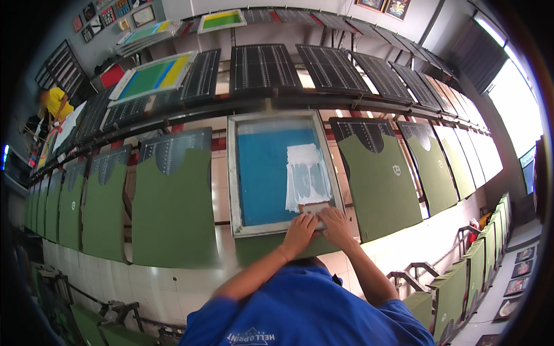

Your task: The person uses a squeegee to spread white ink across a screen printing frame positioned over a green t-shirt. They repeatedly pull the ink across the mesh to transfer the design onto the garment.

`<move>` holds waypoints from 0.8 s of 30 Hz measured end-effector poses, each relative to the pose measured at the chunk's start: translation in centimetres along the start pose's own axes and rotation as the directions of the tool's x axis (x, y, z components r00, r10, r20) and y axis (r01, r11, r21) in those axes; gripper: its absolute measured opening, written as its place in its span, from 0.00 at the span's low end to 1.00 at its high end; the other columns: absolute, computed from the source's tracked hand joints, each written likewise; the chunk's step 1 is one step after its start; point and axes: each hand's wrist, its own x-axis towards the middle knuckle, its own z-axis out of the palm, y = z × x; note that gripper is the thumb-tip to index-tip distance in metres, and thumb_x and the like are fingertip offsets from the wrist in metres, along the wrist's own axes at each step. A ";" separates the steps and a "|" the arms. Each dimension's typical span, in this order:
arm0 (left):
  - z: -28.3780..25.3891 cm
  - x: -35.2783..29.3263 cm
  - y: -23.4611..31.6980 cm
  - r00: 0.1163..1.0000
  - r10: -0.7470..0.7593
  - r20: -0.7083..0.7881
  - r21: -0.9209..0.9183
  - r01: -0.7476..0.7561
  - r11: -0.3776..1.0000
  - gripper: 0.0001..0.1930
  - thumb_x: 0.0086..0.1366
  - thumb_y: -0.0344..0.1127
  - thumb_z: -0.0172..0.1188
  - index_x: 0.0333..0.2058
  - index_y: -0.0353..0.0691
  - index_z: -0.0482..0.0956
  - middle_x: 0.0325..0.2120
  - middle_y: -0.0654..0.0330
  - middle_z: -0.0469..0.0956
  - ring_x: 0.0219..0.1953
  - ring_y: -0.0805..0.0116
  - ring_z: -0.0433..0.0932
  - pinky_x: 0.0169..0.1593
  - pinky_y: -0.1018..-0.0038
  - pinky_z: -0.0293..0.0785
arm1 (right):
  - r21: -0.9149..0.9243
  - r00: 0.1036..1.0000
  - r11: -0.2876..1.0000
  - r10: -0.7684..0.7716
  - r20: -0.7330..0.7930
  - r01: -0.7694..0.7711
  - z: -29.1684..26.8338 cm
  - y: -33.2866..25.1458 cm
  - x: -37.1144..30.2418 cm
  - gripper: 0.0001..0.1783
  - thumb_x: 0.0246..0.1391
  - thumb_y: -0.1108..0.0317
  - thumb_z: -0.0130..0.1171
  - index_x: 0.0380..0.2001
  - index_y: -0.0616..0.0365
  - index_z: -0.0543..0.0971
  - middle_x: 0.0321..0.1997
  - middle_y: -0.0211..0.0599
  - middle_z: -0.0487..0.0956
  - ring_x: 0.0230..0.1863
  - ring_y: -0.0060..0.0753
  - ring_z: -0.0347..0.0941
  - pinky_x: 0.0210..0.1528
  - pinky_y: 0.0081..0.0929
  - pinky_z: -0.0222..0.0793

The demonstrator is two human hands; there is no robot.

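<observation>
A printing screen with a pale metal frame and blue mesh lies flat on a green garment panel. White ink is smeared down the right side of the mesh. My left hand and my right hand sit side by side at the near end of the ink strip, both closed on a squeegee whose pale edge shows between them. My forearms come up from my blue shirt at the bottom.
Green garment panels lie in a long row left and right, some with a small white mark. Behind them runs a rack of dark printed panels and coloured screens. A person in yellow stands far left.
</observation>
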 end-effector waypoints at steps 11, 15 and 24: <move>-11.5 -6.9 -8.5 0.731 -0.548 -0.405 -0.101 0.560 0.822 0.17 0.67 0.37 0.59 0.50 0.34 0.76 0.51 0.46 0.74 0.55 0.45 0.70 0.61 0.53 0.65 | 0.839 0.707 0.434 0.702 -0.086 -0.328 8.0 11.6 0.4 0.24 0.67 0.58 0.53 0.56 0.67 0.76 0.57 0.50 0.77 0.62 0.43 0.70 0.66 0.35 0.62; -10.9 -10.3 -11.3 0.603 -0.713 -0.358 -0.163 0.711 0.684 0.17 0.68 0.38 0.58 0.50 0.32 0.76 0.47 0.44 0.76 0.51 0.45 0.73 0.59 0.55 0.65 | 0.786 0.617 0.425 0.784 -0.070 -0.450 11.3 13.3 0.8 0.24 0.71 0.57 0.48 0.53 0.68 0.78 0.48 0.40 0.81 0.51 0.31 0.74 0.56 0.30 0.67; -11.0 -8.9 -11.7 0.434 -0.901 0.022 -0.564 0.749 0.347 0.26 0.75 0.50 0.52 0.57 0.31 0.74 0.51 0.48 0.79 0.54 0.57 0.76 0.59 0.65 0.69 | 0.792 0.695 0.442 0.718 -0.032 -0.420 8.4 11.8 0.7 0.24 0.70 0.56 0.51 0.47 0.71 0.79 0.39 0.41 0.80 0.43 0.30 0.73 0.48 0.30 0.68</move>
